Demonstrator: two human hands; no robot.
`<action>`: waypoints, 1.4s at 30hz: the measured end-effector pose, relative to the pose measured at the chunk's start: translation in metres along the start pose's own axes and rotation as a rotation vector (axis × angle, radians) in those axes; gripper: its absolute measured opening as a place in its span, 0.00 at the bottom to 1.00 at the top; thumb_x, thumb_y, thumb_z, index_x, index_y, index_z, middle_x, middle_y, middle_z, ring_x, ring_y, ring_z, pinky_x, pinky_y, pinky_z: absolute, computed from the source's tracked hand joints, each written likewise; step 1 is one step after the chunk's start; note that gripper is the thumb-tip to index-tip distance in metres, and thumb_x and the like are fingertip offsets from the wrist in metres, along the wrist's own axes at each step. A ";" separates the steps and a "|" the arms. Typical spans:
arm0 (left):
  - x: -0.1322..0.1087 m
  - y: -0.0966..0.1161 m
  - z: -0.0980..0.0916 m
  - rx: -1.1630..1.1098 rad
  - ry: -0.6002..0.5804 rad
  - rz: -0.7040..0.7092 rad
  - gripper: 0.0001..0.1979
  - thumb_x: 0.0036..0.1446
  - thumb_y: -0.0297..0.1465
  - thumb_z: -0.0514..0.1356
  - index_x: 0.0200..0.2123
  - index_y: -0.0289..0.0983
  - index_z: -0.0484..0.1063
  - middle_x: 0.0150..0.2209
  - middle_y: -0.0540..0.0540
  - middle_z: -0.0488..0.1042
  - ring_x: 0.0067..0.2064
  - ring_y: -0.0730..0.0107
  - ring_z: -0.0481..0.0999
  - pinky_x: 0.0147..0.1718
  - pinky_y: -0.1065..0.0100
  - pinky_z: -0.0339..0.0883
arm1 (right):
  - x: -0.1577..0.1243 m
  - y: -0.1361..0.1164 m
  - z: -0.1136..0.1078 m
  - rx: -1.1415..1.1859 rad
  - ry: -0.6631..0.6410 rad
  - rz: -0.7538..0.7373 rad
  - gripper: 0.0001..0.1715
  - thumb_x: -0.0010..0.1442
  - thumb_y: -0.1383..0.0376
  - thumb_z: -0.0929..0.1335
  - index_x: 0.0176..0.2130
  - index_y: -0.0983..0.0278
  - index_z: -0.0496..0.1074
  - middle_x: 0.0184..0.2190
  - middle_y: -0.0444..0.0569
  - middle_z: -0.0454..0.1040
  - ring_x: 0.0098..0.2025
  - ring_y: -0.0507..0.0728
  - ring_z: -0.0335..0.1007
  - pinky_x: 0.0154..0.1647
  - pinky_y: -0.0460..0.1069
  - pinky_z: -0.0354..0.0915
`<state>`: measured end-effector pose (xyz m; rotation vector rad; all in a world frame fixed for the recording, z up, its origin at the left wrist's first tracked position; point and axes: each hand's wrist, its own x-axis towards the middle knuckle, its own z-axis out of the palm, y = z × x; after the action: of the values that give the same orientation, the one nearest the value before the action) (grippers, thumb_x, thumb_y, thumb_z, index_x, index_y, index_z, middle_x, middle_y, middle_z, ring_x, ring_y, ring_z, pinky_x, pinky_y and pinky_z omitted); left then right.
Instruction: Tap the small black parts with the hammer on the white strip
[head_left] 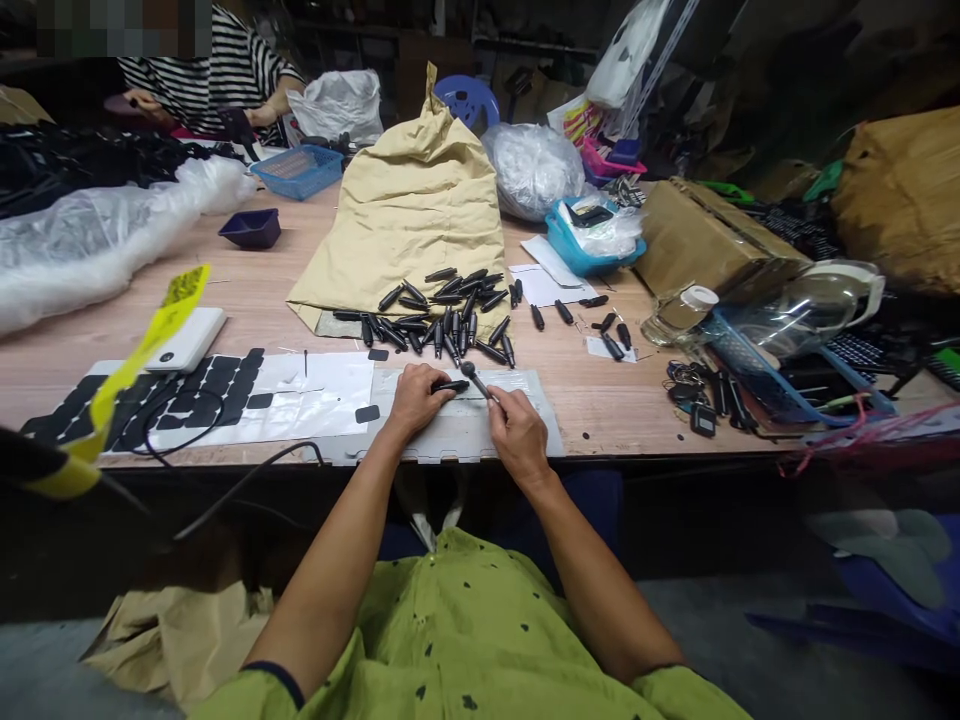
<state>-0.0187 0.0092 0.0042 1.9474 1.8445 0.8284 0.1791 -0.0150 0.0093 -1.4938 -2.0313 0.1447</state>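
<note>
Table [615, 400], wood-grained. Near edge: left hand [414, 402], fingers gripping a black piece [453, 387]; right hand [520, 436], fingers pinching a round-tipped rod [480, 384] just beside it, above a grey sheet [429, 441]. Beyond: heaped black parts [456, 325], tan sack [427, 190]. Right: blue basin [581, 262], carton [697, 235], jug [810, 300]. Across, I see a striped-shirted co-worker [247, 62] sitting in the dim room.
</note>
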 end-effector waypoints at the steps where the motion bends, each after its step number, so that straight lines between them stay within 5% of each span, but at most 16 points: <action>1: 0.000 0.000 0.001 0.001 0.000 -0.003 0.06 0.56 0.32 0.65 0.38 0.43 0.80 0.37 0.46 0.78 0.47 0.57 0.71 0.50 0.56 0.64 | 0.002 0.005 -0.001 -0.045 0.020 0.007 0.20 0.68 0.68 0.61 0.53 0.59 0.77 0.39 0.50 0.75 0.43 0.57 0.70 0.44 0.48 0.64; 8: 0.003 0.001 -0.003 -0.035 0.005 -0.004 0.06 0.61 0.34 0.60 0.37 0.42 0.78 0.37 0.46 0.77 0.46 0.58 0.71 0.50 0.56 0.65 | 0.005 0.028 0.003 -0.287 0.036 0.047 0.17 0.65 0.69 0.64 0.50 0.59 0.78 0.37 0.52 0.69 0.40 0.59 0.61 0.38 0.50 0.56; 11: -0.010 0.008 -0.009 -0.169 0.097 -0.028 0.09 0.64 0.35 0.56 0.41 0.41 0.75 0.40 0.46 0.78 0.45 0.60 0.74 0.48 0.57 0.68 | 0.005 0.026 0.006 -0.310 0.033 0.049 0.17 0.65 0.68 0.64 0.50 0.59 0.77 0.38 0.51 0.69 0.41 0.59 0.60 0.38 0.51 0.55; 15: -0.073 0.020 -0.010 -0.279 0.273 -0.070 0.13 0.65 0.40 0.54 0.48 0.42 0.71 0.42 0.45 0.78 0.44 0.60 0.77 0.45 0.58 0.72 | 0.005 0.023 0.006 -0.322 0.030 0.040 0.17 0.65 0.68 0.64 0.50 0.59 0.77 0.37 0.51 0.69 0.41 0.59 0.60 0.38 0.51 0.53; 20: -0.165 0.023 0.017 -0.265 0.034 0.033 0.14 0.61 0.46 0.56 0.41 0.48 0.76 0.35 0.45 0.81 0.36 0.56 0.79 0.38 0.53 0.75 | 0.004 0.024 0.007 -0.314 0.026 0.055 0.17 0.66 0.68 0.64 0.51 0.59 0.76 0.38 0.51 0.68 0.41 0.60 0.59 0.38 0.51 0.53; 24: -0.183 0.007 0.051 -0.168 -0.027 -0.139 0.13 0.63 0.44 0.54 0.39 0.51 0.77 0.30 0.45 0.81 0.30 0.58 0.79 0.30 0.60 0.72 | 0.003 0.025 0.008 -0.305 0.052 0.045 0.17 0.65 0.68 0.63 0.50 0.59 0.76 0.37 0.51 0.68 0.41 0.60 0.58 0.38 0.51 0.53; 29: -0.170 -0.013 0.066 0.016 -0.102 -0.231 0.14 0.57 0.46 0.60 0.27 0.44 0.76 0.18 0.47 0.71 0.22 0.58 0.73 0.24 0.62 0.63 | 0.004 0.024 0.007 -0.311 0.038 0.037 0.17 0.65 0.68 0.64 0.50 0.59 0.76 0.37 0.51 0.68 0.41 0.60 0.59 0.37 0.51 0.52; 35: -0.129 0.047 0.009 -0.276 -0.417 -0.143 0.17 0.57 0.46 0.61 0.24 0.42 0.76 0.18 0.51 0.72 0.20 0.67 0.70 0.23 0.67 0.60 | 0.004 0.020 0.004 -0.340 0.013 0.046 0.17 0.66 0.68 0.64 0.50 0.59 0.77 0.37 0.51 0.69 0.41 0.60 0.60 0.37 0.51 0.53; 38: -0.073 0.071 -0.019 -0.273 -0.187 -0.232 0.18 0.60 0.46 0.58 0.27 0.41 0.77 0.23 0.50 0.76 0.25 0.66 0.74 0.26 0.67 0.62 | 0.004 0.019 0.003 -0.340 0.021 0.038 0.17 0.65 0.68 0.64 0.50 0.59 0.77 0.37 0.51 0.70 0.41 0.60 0.60 0.37 0.51 0.52; 42: 0.009 0.065 -0.025 -0.014 0.135 -0.378 0.16 0.62 0.43 0.58 0.33 0.38 0.79 0.31 0.43 0.80 0.36 0.58 0.78 0.33 0.63 0.67 | 0.003 0.020 0.005 -0.340 0.046 0.026 0.16 0.65 0.68 0.65 0.49 0.59 0.77 0.36 0.51 0.71 0.40 0.60 0.61 0.37 0.51 0.52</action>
<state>0.0178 0.0078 0.0645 1.4930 2.1841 0.8601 0.1928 -0.0037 -0.0016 -1.7084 -2.0740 -0.2346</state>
